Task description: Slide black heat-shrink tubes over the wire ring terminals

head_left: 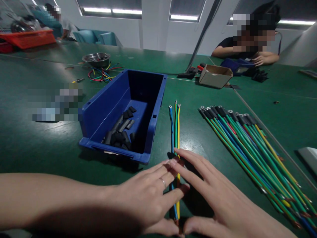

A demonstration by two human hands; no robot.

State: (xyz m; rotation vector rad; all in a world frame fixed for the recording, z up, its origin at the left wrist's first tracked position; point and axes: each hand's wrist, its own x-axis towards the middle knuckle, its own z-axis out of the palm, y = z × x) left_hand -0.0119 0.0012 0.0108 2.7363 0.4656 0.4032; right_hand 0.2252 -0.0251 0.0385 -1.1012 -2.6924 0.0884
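Note:
A blue wire (pixel 171 129), a green wire (pixel 176 125) and a yellow wire (pixel 178 132) lie side by side on the table, ring terminals at their far ends. My left hand (pixel 156 191) lies across these wires, its fingers over them and its thumb by the bare copper near ends. From the other side, my right hand (pixel 210 188) has its fingers stretched and spread, fingertips at the wires and over my left fingertips. Its thumb is also by the near ends. Both hands hide the lower middle of the wires.
A blue bin (pixel 119 150) with black sleeve pieces (pixel 120 132) stands left of the wires. Many wires with black-sleeved ends (pixel 242 148) lie to the right. Farther back are a metal bowl (pixel 96 59), a loose wire bundle (pixel 102 75), a cardboard box (pixel 215 77) and a person (pixel 247 49).

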